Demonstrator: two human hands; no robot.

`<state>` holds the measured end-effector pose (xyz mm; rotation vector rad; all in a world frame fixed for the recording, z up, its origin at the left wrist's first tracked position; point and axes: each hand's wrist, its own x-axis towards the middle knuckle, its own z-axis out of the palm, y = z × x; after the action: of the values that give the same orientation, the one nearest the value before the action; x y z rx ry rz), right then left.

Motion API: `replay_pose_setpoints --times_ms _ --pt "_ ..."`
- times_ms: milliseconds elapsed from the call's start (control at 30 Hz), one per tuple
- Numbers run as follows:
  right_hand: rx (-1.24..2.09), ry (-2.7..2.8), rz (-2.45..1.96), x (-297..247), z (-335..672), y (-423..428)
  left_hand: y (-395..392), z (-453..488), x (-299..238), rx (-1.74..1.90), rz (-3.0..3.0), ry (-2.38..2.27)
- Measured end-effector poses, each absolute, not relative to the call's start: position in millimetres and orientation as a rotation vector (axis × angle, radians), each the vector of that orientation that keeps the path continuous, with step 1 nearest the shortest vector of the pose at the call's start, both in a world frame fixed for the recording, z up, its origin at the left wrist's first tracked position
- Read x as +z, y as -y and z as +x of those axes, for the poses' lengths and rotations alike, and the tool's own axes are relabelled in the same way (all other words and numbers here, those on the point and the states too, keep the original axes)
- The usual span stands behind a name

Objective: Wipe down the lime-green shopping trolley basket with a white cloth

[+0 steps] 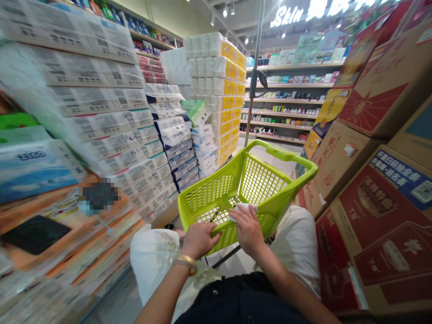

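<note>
A lime-green plastic shopping basket with perforated walls stands tilted between my knees, its handle rising at the far right. My left hand is wrapped round the near rim, the fingers curled over its edge. Against the rim further right, my right hand presses a white cloth or tissue, which is mostly covered by the fingers. Through the mesh I see no goods in the basket. Thin dark metal legs or a frame show beneath it.
Stacked wrapped tissue packs wall in the left side. A black phone lies on orange packs there. Cardboard cartons crowd the right. A metal pole rises behind the basket, before stocked shelves.
</note>
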<state>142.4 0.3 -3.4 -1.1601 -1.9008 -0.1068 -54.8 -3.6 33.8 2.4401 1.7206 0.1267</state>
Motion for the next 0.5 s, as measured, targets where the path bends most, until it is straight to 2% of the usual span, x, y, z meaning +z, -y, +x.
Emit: replay_pose_setpoints --times_ms 267,400,500 --pt "-0.27 1.674 -1.319 10 189 -19 -7 -81 35 0.225 2.537 -1.67" --pt "-0.222 1.745 -1.248 8 161 -9 -8 -71 41 0.447 2.633 -1.82" --pt "-0.191 1.844 -1.169 6 143 -3 -7 -46 39 0.615 2.678 -1.657"
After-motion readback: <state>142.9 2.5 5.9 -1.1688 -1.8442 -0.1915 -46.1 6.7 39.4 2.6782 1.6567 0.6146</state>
